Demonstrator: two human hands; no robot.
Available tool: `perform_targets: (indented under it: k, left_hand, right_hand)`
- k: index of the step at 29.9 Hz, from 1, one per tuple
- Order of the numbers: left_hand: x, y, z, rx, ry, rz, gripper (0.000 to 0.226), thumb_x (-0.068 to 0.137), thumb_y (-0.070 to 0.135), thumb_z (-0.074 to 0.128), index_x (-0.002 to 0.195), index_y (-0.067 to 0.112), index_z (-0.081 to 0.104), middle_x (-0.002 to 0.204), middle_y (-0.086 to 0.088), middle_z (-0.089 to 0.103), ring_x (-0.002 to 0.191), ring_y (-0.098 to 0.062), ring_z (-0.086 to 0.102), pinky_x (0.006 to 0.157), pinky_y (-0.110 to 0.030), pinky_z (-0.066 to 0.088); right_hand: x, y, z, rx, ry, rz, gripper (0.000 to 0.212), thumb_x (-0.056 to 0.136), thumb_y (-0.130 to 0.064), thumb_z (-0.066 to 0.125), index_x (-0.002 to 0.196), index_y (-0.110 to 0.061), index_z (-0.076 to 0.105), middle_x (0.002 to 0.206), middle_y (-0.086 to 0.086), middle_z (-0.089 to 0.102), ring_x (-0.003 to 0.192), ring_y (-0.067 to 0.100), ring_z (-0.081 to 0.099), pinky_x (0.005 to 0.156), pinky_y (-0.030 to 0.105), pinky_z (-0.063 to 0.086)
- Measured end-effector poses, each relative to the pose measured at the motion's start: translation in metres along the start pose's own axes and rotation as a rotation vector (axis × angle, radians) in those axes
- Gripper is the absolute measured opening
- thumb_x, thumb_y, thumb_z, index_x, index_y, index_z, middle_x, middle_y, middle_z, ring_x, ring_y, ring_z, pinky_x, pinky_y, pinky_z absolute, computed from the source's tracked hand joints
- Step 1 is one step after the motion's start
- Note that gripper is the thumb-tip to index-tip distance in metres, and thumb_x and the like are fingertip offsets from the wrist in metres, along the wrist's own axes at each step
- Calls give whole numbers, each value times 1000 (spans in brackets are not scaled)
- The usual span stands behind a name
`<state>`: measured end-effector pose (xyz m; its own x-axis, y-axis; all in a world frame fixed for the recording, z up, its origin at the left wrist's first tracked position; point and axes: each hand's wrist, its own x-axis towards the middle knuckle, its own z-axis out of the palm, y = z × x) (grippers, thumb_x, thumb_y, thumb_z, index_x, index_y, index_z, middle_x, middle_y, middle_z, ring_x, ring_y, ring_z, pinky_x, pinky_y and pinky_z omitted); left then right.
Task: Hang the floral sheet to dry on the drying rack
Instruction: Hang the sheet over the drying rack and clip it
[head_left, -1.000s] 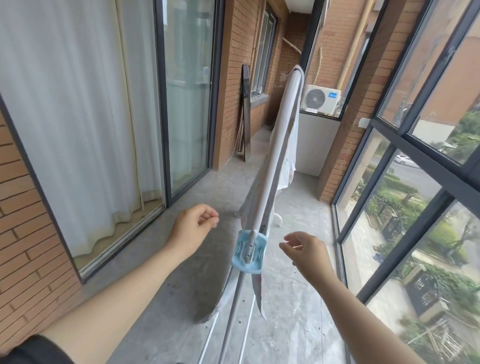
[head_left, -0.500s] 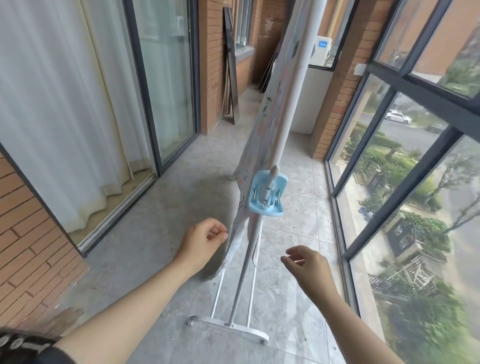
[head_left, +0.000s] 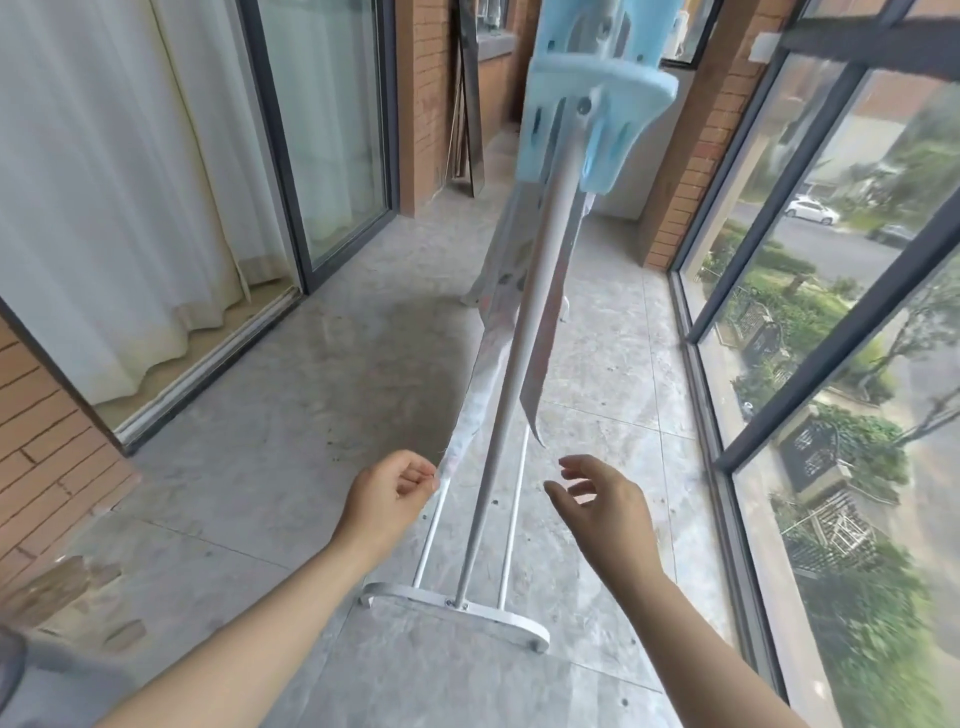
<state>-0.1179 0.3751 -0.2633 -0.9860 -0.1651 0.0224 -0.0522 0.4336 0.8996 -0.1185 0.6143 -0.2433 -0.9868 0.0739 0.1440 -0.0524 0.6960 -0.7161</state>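
Daylight is bright and even, entering through the windows (head_left: 810, 291) on the right. Shadows on the floor (head_left: 291, 415) are soft and faint. The curtain (head_left: 104, 182) at left is near overexposed. Motion blur smears the right edge, worst on the trees (head_left: 883, 597), and the blue bracket (head_left: 597, 98) overhead. Wide-angle distortion bends the frame lines at the edges.

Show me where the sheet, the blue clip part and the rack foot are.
sheet (head_left: 470, 415): head view, the left hanging edge, above the left hand.
blue clip part (head_left: 597, 98): head view, its flat plate at the pole top.
rack foot (head_left: 457, 610): head view, the white floor bar.
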Motion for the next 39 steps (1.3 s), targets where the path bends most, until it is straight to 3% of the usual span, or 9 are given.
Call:
perform_targets:
  k: [8, 15, 19, 21, 28, 32, 35, 39]
  left_hand:
    - [28, -62, 42, -10, 41, -16, 5, 82, 11, 70, 87, 13, 68, 83, 0, 68, 77, -15, 63, 61, -8, 45]
    - [66, -68, 50, -5, 66, -28, 6, 83, 12, 69, 86, 16, 66, 85, -2, 68, 79, -18, 64, 61, -11, 46]
    - [75, -83, 62, -7, 70, 15, 6, 83, 13, 68, 86, 17, 66, 84, 3, 66, 79, -15, 62, 67, -15, 46]
    - [84, -98, 68, -1, 78, 22, 6, 83, 14, 69, 85, 19, 66, 83, 6, 66, 78, -13, 62, 67, -14, 45]
    - [115, -167, 109, -37, 129, 136, 11, 82, 17, 70, 88, 22, 63, 85, 10, 65, 77, -6, 60, 62, -2, 40]
    - [128, -184, 118, -74, 170, 202, 18, 79, 17, 73, 93, 18, 61, 90, 6, 65, 80, -7, 60, 63, 0, 39]
    - [132, -194, 118, -70, 185, 224, 26, 78, 16, 74, 99, 15, 58, 100, 1, 64, 91, -15, 61, 68, -4, 42]
    - [144, -198, 116, -17, 186, 257, 51, 79, 22, 74, 122, 14, 50, 124, -1, 54, 109, -16, 54, 88, -26, 46]
  right_hand:
    - [17, 31, 53, 40, 129, -57, 42, 82, -38, 70, 120, -26, 56, 110, -15, 57, 89, 1, 58, 70, 27, 53]
    - [55, 29, 64, -68, 285, -131, 33, 79, -36, 72, 104, -23, 54, 85, -10, 48, 73, 4, 45, 56, 13, 33]
    - [63, 42, 79, -63, 345, -284, 9, 83, -24, 71, 85, -21, 63, 77, -9, 53, 62, 7, 48, 53, 30, 46]
    - [70, 48, 86, -24, 382, -333, 12, 83, -17, 69, 75, -18, 60, 74, -9, 54, 61, 8, 51, 54, 32, 47]
    - [93, 79, 126, 24, 562, -518, 19, 84, -13, 65, 70, -15, 52, 70, -9, 50, 64, 4, 50, 55, 13, 36]
    - [94, 87, 140, 34, 597, -550, 19, 84, -13, 65, 69, -15, 52, 69, -7, 51, 63, 4, 49, 54, 12, 33]
    - [86, 93, 139, 10, 597, -550, 20, 83, -12, 65, 69, -15, 52, 68, -7, 51, 62, 5, 49, 53, 14, 34]
    - [74, 102, 134, 20, 609, -542, 18, 83, -11, 65, 69, -14, 54, 67, -9, 52, 65, 6, 51, 53, 19, 39]
